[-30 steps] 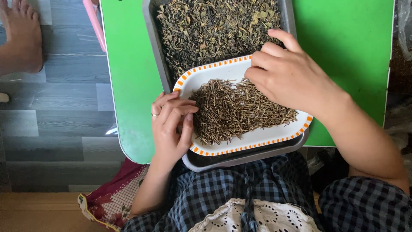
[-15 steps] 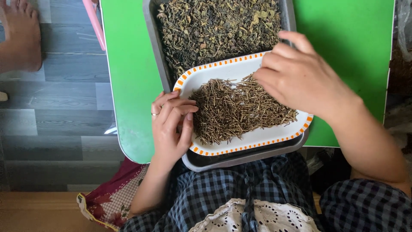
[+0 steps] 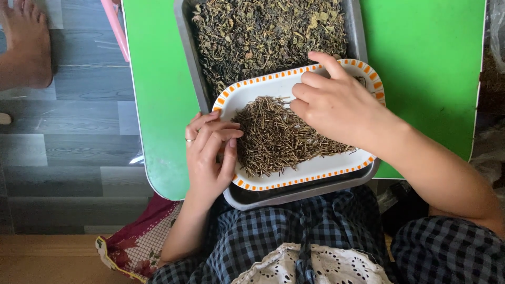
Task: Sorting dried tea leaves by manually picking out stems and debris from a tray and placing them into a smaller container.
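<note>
Green table (image 3: 158, 79) carries a metal tray (image 3: 181, 31). Right hand (image 3: 336, 105), fingers curled together, has moved from the stem pile (image 3: 284, 137) toward the dried leaves (image 3: 263, 37), maybe pinching something. Left hand (image 3: 210, 152) still grips the white plate (image 3: 263, 89).

So the whole setup sat on a bright green table (image 3: 158, 105) with rounded corners and a pale rim, standing over a grey plank floor (image 3: 68, 152). Right on the table was a long grey metal tray (image 3: 183, 58) running down the middle, its near end sticking out past the table's edge, and the tray was full of dried greenish-brown leaves (image 3: 268, 34). A white rectangular plate (image 3: 315, 168) with an orange dashed border rested across the tray's near end, tilted a bit, with a heap of thin brown stems (image 3: 279, 137) on it.
</note>
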